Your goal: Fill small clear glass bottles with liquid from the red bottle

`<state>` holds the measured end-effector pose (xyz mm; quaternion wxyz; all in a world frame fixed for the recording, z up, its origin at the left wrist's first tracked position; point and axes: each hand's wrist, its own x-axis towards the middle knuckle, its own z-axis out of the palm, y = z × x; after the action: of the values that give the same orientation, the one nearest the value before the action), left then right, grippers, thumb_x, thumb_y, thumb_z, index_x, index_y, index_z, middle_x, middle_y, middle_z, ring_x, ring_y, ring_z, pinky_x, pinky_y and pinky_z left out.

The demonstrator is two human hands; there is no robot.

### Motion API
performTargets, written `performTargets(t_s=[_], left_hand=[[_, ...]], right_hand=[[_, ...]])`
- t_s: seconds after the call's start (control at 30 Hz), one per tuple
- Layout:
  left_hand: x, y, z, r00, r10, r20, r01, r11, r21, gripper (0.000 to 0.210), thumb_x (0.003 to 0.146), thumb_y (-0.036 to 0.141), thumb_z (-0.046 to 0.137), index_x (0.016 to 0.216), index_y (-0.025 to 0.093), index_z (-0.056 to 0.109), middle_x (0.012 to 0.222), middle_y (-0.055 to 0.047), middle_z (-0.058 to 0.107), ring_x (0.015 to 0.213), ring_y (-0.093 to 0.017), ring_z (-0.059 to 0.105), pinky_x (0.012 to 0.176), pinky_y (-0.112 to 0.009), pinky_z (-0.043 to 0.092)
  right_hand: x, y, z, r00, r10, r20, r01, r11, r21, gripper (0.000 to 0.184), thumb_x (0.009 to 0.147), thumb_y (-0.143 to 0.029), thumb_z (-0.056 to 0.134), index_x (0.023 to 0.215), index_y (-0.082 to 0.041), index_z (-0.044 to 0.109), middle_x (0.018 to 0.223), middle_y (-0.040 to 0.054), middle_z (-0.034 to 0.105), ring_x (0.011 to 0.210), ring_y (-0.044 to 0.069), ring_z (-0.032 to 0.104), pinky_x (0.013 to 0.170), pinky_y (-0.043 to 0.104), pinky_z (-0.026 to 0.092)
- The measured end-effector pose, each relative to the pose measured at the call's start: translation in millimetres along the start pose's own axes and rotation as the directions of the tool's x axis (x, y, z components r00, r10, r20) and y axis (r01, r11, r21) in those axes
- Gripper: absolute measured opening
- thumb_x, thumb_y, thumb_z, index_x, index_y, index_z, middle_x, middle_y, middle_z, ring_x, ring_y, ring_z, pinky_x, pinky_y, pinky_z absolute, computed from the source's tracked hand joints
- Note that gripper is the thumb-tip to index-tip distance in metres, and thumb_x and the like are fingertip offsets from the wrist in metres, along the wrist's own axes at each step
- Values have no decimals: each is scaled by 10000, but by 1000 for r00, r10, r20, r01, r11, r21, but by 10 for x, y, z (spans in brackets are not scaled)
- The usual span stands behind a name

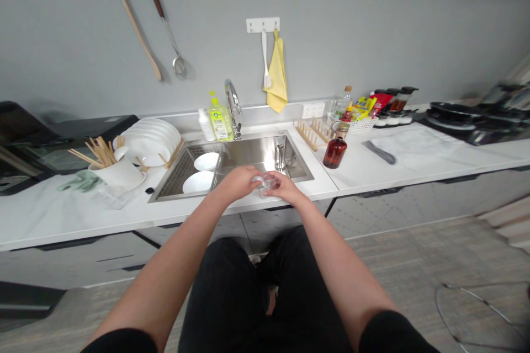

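Note:
Both hands meet over the front edge of the steel sink (305,170). Between them is a small clear container (264,186), glass or plastic; I cannot tell which. My left hand (240,182) grips its left side, and the fingers of my right hand (284,186) close around its right side. Behind my hands, in the basin, stands a shiny metal piece (280,155). Two white bowls (199,182) sit on the sink's left side, in a wire rack. The chrome faucet (232,100) rises at the back.
Dish soap (220,120) and a white bottle (206,126) stand behind the sink. To the left are racked white plates (149,140) and a holder of chopsticks (118,172). An amber bottle (335,153), wooden rack (306,137) and dark grey strip (379,152) lie right.

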<state>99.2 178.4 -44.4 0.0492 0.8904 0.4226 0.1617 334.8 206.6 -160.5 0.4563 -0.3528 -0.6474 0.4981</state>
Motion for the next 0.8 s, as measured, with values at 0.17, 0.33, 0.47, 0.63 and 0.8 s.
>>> performTargets(t_s=[0.17,0.33,0.47,0.63,0.8], left_hand=[[-153,-96,199,964,-143,-226,79,959,-271,547,1025,391,788,1540,233,698,1471,-149,791,1349,-329,764,1214,-504,575],[-218,-173,746,897,-386,-217,118,682,-722,1035,869,428,963,1739,233,437,1647,-245,632,1396,-349,732,1136,-551,635],[-192,-120,1039,899,-401,-176,106,589,-801,980,832,477,1001,1651,197,540,1461,-210,747,1296,-321,774,1130,-533,643],[-389,-120,1018,827,-517,-221,119,545,-830,965,783,501,1010,1597,195,592,1385,-192,796,1264,-334,797,1032,-476,671],[-1241,-416,710,590,-731,-342,174,529,-831,915,776,520,980,1556,224,603,1398,-171,797,1294,-346,793,972,-442,688]], right_hand=[[-14,-74,-38,999,21,45,-28,988,155,881,634,-497,1080,1417,-278,741,1207,51,799,894,204,701,842,363,612],[-24,-100,-72,999,48,23,-50,989,139,875,745,-561,1010,1520,-300,699,1321,89,788,988,249,724,797,354,601],[-33,-102,-73,999,33,36,-35,997,74,897,775,-605,980,1566,-310,675,1432,108,756,976,252,708,756,348,580],[-70,-159,-76,998,2,67,-5,999,35,1006,862,-716,889,1727,-347,533,1607,144,692,923,235,710,724,344,549],[-74,-150,-76,1000,21,17,-22,998,51,826,956,-721,766,1651,-306,606,1511,147,767,831,215,702,686,350,518]])
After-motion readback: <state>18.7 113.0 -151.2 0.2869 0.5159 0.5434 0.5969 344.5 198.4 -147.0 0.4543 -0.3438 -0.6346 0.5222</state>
